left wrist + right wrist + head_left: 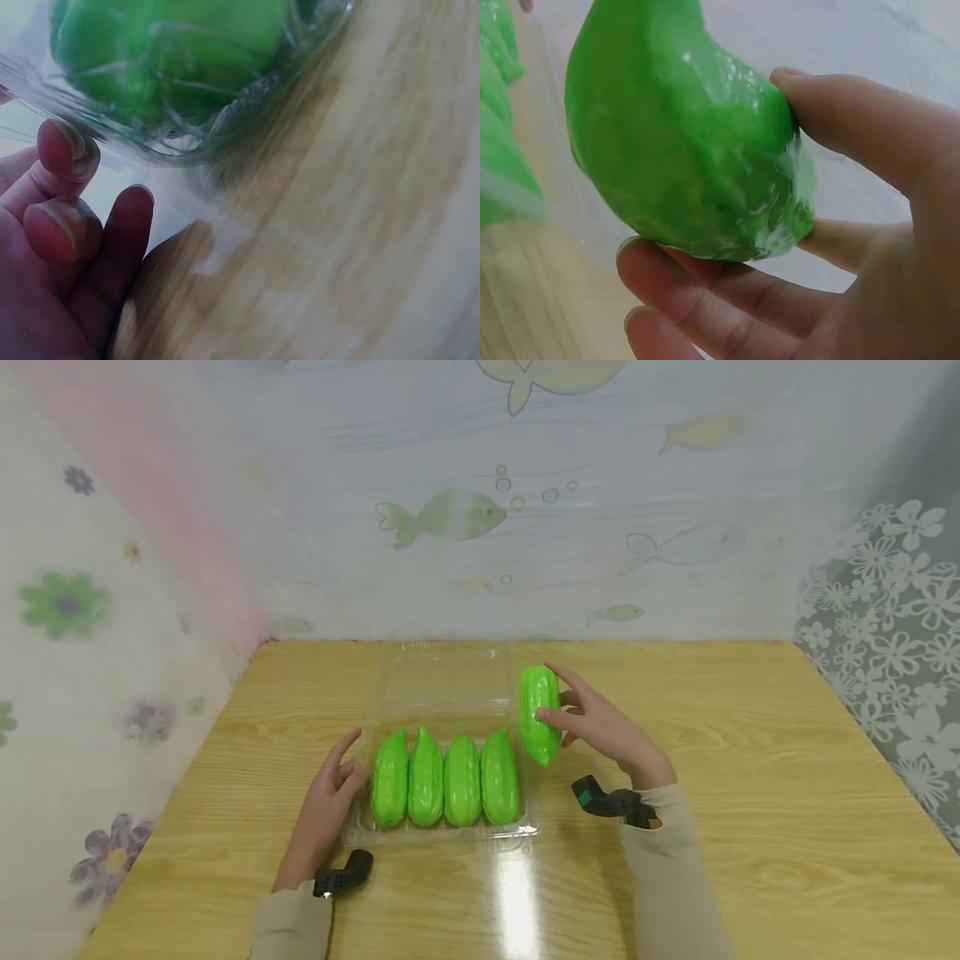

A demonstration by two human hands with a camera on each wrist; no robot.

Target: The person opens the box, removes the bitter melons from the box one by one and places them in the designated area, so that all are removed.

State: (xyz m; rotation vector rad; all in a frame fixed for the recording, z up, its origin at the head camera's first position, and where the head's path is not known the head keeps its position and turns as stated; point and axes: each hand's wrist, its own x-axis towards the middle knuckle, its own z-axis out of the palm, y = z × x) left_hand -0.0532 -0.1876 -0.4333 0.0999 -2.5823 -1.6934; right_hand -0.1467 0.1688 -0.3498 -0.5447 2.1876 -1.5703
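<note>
My right hand (600, 722) holds a glossy light-green gourd-shaped toy (539, 714) off the right side of a clear plastic box (442, 835). Its thumb lies on one side of the toy and its fingers on the other; the ribbed, rounded end of the toy (682, 142) shows close up in the right wrist view. Several like green toys (462, 781) stand side by side in the box. At the box's left wall rests my left hand (330, 789), index finger stretched out. In the left wrist view its fingertips (60, 146) are right at the plastic edge.
The box's clear lid (446, 681) lies folded back behind it, toward the wall (337, 552) painted with fish. Wood-grain tabletop (750, 827) extends on both sides. A flowered wall (97, 693) borders the left, and a patterned grey surface (900, 635) the right.
</note>
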